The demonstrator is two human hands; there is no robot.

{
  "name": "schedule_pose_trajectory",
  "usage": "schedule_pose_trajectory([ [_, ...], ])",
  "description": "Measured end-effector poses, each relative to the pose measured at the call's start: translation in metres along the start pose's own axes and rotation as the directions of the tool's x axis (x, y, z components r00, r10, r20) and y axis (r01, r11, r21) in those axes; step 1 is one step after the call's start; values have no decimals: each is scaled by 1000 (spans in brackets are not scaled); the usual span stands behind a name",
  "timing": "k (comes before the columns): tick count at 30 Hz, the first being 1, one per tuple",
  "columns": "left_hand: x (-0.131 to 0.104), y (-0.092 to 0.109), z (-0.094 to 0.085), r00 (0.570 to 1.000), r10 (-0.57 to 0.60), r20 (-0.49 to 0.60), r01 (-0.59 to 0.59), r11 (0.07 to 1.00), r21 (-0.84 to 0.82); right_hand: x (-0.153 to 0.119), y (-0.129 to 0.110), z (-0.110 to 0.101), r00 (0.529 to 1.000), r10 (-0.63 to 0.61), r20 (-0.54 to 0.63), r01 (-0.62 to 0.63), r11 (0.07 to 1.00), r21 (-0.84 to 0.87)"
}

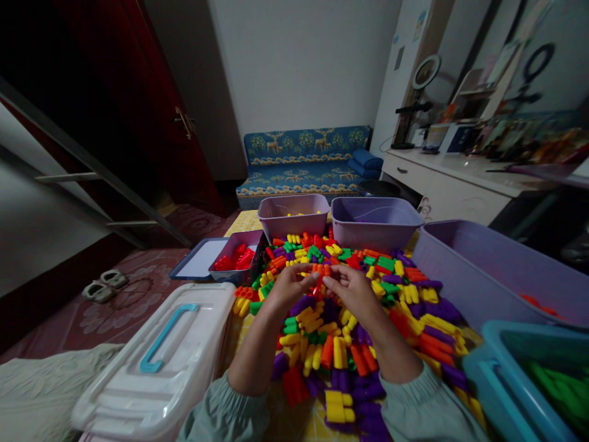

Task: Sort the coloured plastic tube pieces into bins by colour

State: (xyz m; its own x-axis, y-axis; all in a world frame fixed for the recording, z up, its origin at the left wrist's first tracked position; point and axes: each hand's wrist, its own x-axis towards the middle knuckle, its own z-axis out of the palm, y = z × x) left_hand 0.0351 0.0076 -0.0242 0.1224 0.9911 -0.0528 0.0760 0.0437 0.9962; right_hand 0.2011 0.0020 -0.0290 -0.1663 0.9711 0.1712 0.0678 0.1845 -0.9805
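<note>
Over the middle of a spread heap of plastic building blocks point(340, 353), both hands meet at an orange-red block piece point(321, 270). My left hand point(293, 286) pinches its left side with thumb and fingers. From the right, my right hand point(348, 286) grips the same piece, thumb toward the middle. Whether it is one block or two joined cannot be made out. Red, orange, yellow, green and purple blocks lie loose around and below the hands.
Purple bins stand behind the heap, one left point(294, 226), one centre point(375, 238), and one at right point(453, 276). A teal bin point(499, 383) with green blocks is near right. At left are a dark box point(258, 270) of red pieces and a white-lidded box point(184, 344).
</note>
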Motion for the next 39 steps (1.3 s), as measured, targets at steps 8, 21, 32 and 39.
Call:
schedule_pose_trajectory([
  [8,0,-6,-2,992,81,101,-105,959,263,1,-11,-26,995,98,27,-98,995,1],
  [21,-1,-5,-3,990,110,85,-136,902,410,3,-15,-46,796,112,-594,155,912,380],
  [32,-9,-1,-21,986,29,166,-136,719,682,8,15,-28,983,63,-171,-88,986,-140],
  [39,-14,0,-24,948,59,312,-270,667,695,-3,7,-22,990,89,109,-20,857,-515],
])
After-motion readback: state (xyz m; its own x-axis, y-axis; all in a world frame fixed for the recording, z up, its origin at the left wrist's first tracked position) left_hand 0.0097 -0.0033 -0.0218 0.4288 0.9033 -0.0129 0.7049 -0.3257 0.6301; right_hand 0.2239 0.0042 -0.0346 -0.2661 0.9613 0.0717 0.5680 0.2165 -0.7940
